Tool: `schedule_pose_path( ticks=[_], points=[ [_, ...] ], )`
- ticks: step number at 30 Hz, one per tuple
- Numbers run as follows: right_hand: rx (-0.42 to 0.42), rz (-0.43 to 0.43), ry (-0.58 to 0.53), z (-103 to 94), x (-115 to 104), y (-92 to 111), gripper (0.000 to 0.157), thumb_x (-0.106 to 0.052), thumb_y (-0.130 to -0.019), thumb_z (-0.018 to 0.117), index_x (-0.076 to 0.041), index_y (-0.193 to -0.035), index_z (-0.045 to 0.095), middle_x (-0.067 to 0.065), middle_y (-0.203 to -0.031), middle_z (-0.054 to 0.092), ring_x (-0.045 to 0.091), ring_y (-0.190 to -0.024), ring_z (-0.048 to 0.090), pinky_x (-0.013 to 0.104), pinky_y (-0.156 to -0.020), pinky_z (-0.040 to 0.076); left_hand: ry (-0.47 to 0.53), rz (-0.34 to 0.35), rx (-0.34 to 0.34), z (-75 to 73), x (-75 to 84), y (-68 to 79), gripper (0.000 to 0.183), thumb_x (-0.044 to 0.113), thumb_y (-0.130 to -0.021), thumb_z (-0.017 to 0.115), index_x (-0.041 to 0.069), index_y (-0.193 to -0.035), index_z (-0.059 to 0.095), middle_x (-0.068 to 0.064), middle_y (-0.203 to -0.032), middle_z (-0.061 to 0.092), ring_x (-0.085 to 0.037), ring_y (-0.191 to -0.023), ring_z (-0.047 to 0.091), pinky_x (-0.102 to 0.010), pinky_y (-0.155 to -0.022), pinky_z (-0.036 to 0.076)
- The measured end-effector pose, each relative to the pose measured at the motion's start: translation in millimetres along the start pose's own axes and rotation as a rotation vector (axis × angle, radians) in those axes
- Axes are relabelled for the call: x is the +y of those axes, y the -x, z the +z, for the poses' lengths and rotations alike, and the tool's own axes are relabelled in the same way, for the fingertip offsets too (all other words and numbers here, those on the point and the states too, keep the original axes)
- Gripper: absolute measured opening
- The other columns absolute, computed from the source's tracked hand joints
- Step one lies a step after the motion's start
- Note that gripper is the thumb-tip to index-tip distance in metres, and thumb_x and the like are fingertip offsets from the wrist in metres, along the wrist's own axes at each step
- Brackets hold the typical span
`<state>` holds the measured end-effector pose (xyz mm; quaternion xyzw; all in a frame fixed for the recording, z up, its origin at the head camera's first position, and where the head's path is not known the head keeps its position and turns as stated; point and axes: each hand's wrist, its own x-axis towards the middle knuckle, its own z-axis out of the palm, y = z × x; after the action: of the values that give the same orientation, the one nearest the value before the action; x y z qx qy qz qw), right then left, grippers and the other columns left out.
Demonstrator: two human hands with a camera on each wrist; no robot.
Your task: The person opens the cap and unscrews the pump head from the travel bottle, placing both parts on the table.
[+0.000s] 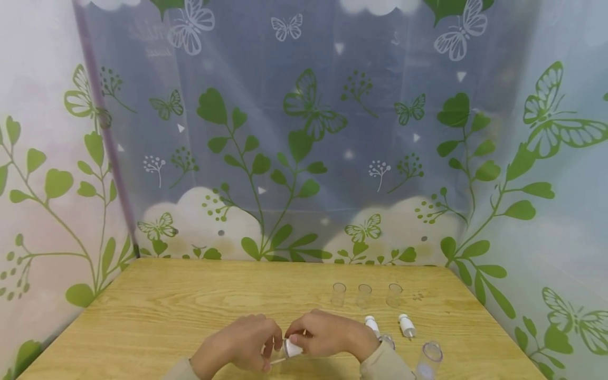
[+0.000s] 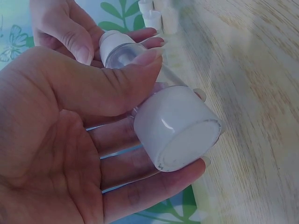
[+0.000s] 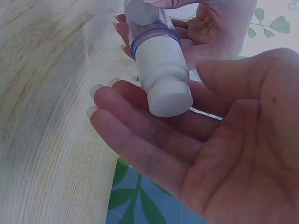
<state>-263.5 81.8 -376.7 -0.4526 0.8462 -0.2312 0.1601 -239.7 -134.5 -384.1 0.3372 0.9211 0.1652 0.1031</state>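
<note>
A clear cylindrical pump bottle with a white base and a white pump head lies tilted between the two hands at the table's front. My left hand grips its clear body, thumb on top and fingers spread beneath, as the left wrist view shows. A blue-tinted rim rings the joint below the pump head in the right wrist view. My right hand is around the pump head, its fingers extended loosely underneath and the thumb just beside the neck.
Three clear cylinders stand in a row at the back right, beside small clear pieces. Nearer lie two white pump heads. A clear bottle stands at the front right. Patterned curtains enclose the wooden table.
</note>
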Motion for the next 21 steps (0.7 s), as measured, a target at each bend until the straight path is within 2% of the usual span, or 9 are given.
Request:
schedule_pose_path(
  ticks=[11, 21],
  points=[
    [-0.023, 0.024, -0.059, 0.8, 2.3, 0.6, 0.028, -0.019, -0.101, 0.045, -0.008, -0.120, 0.064, 0.000, -0.108, 0.070, 0.004, -0.073, 0.067, 0.016, -0.071, 0.051, 0.003, -0.003, -0.002, 0.7, -0.7, -0.9, 0.024, 0.011, -0.070, 0.079, 0.019, -0.089, 0.069, 0.013, -0.073, 0.064, 0.002, -0.067, 0.053, -0.019, -0.060, 0.045],
    [-0.022, 0.024, -0.047, 0.9, 0.6, 0.1, 0.028, -0.017, -0.101, 0.045, -0.007, -0.121, 0.062, 0.001, -0.109, 0.070, 0.004, -0.073, 0.067, 0.015, -0.070, 0.051, 0.017, -0.019, -0.015, -0.2, 1.4, -0.5, 0.023, 0.012, -0.071, 0.079, 0.019, -0.090, 0.069, 0.012, -0.074, 0.064, 0.002, -0.065, 0.053, -0.019, -0.060, 0.045]
  ],
)
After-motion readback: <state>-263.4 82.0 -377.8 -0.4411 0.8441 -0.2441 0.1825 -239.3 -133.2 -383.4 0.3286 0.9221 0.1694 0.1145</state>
